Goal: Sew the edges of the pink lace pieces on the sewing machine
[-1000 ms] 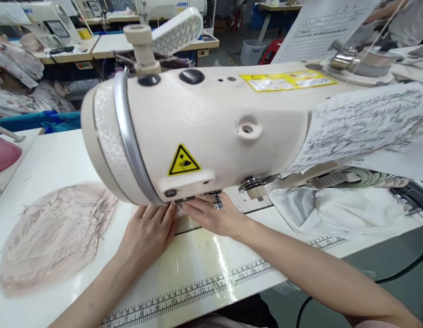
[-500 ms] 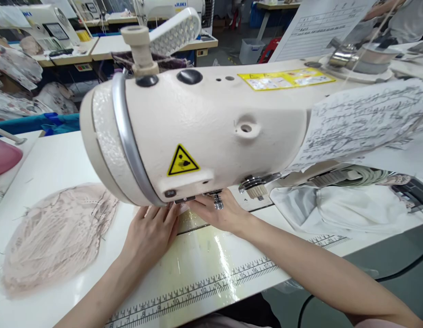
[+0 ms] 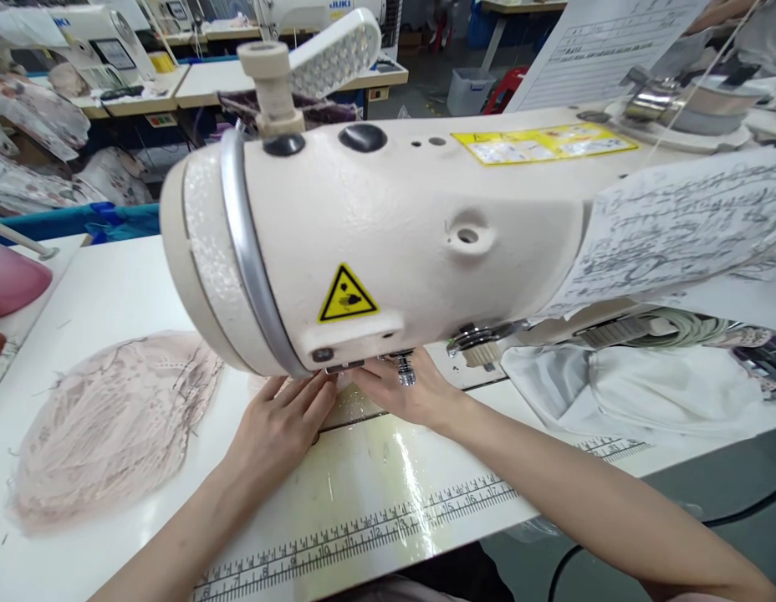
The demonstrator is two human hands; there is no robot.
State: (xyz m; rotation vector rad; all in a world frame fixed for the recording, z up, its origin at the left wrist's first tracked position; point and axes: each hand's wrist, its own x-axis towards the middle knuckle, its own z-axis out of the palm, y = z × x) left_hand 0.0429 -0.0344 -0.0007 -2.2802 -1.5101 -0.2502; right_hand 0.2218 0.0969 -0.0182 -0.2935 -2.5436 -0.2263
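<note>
A cream sewing machine head (image 3: 413, 226) spans the view and hides the needle area and my fingertips. Below its left end, my left hand (image 3: 284, 422) lies palm down with fingers stretched out, beside a sliver of pale pink fabric (image 3: 257, 383). My right hand (image 3: 404, 391) reaches in from the right, its visible fingers extended leftward under the head near a small metal spring part (image 3: 405, 369). What its hidden fingertips touch cannot be made out. On the table left of the machine lies a bunched pale pink lace piece (image 3: 112, 426) with loose threads.
A printed ruler strip (image 3: 338, 548) runs along the table's front edge. White cloth (image 3: 651, 385) lies right of my right arm. Handwritten paper (image 3: 682, 226) hangs on the machine. A pink rounded object (image 3: 15, 280) stands at far left. Other sewing machines (image 3: 93, 50) are behind.
The view has shifted slightly, so the machine and lace piece appear a little further right. My left hand has shifted slightly against the machine. My right hand stays nearly where it was.
</note>
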